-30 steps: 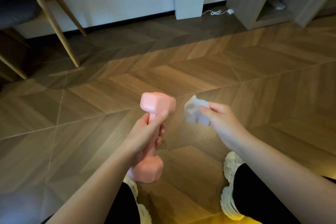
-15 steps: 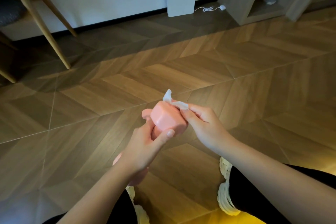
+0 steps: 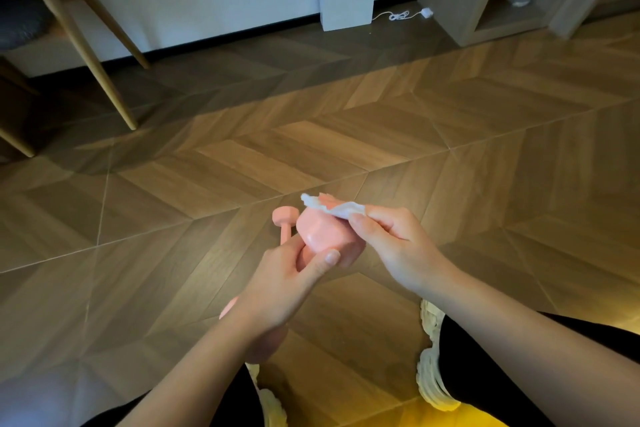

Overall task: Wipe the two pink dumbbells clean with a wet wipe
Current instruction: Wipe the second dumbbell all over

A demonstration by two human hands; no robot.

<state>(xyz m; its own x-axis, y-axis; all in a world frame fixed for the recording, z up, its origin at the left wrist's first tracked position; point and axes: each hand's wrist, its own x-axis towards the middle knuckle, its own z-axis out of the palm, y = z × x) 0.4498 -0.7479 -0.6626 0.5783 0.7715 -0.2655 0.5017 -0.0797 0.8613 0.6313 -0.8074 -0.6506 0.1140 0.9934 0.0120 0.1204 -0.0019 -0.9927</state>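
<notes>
Above the herringbone wood floor (image 3: 173,218), the left hand (image 3: 280,282) grips a pink dumbbell (image 3: 325,236) by its handle, while the right hand (image 3: 391,243) pinches a white wet wipe (image 3: 341,209) against its upper head. A second pink dumbbell (image 3: 284,218) lies just behind.

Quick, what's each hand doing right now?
Left hand: gripping a pink dumbbell.
Right hand: pinching the wet wipe against the dumbbell's upper end.
</notes>
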